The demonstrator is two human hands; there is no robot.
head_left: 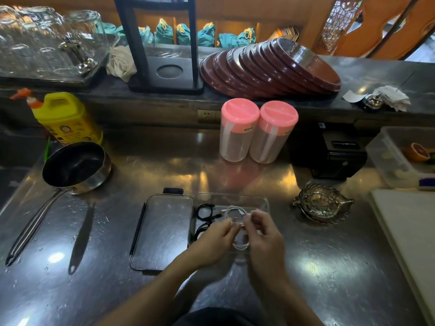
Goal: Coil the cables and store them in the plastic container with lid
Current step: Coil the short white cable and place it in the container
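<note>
A clear plastic container (263,203) lies open on the steel counter in front of me. Its clear lid (164,229) with a black rim rests flat just left of it. A coiled black cable (204,214) sits in the container's left end. Both hands hover over the container with a coiled white cable (235,211) between them. My left hand (217,238) pinches the coil's left side, and my right hand (263,231) pinches its right side. The lower loop of the white cable shows below my fingers.
A saucepan (75,165) with a long handle lies at the left. Two pink-lidded jars (256,131) stand behind the container. A metal leaf dish (322,203) sits to the right, a white board (409,231) at the far right, and a yellow bottle (68,116) at the back left.
</note>
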